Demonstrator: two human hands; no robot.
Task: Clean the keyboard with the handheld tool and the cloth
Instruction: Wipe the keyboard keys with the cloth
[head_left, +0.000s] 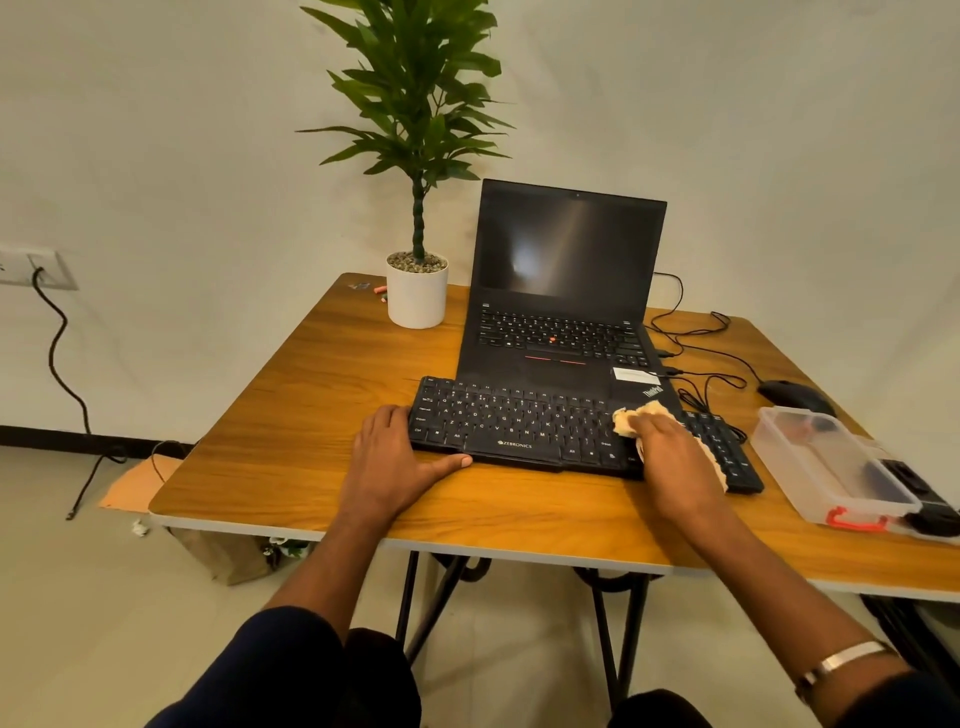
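Keyboard (519, 426) "ZEBRONICS" | cloth (631, 415) under right hand (670, 457) | laptop (561, 291) "ThinkPad"

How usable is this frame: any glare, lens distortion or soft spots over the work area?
Head view: warm, even light with soft shadows. Strong wide-angle bending curves the table edges and the wall. A pale reflection glares on the dark laptop screen. The keyboard legends are readable; the cloth under the right hand looks slightly soft, and the left hand is sharp.
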